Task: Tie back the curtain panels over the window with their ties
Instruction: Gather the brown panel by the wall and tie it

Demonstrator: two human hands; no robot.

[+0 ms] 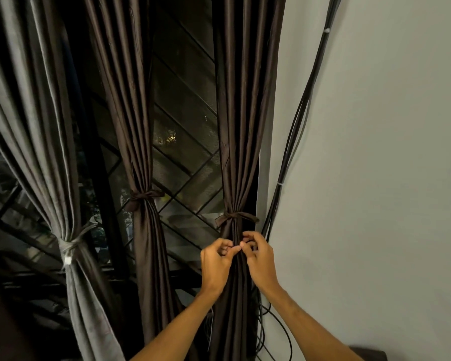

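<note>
The right brown curtain panel (242, 126) is gathered by a brown tie (236, 217) knotted around it, the tie's ends sticking out to both sides. Just below that knot, my left hand (216, 261) and my right hand (259, 256) meet in front of the panel with curled fingers, and their fingertips pinch the panel's folds. The middle brown panel (138, 126) is bound by its own brown tie (143, 196). The grey panel (37, 126) on the left is bound by a grey tie (72, 242).
Behind the panels is a dark window (185, 113) with a diagonal metal grille. A bundle of black cables (294, 131) runs down the white wall (375, 152) right of the curtain and loops near the floor. A dark piece of furniture (370, 354) shows at the bottom right.
</note>
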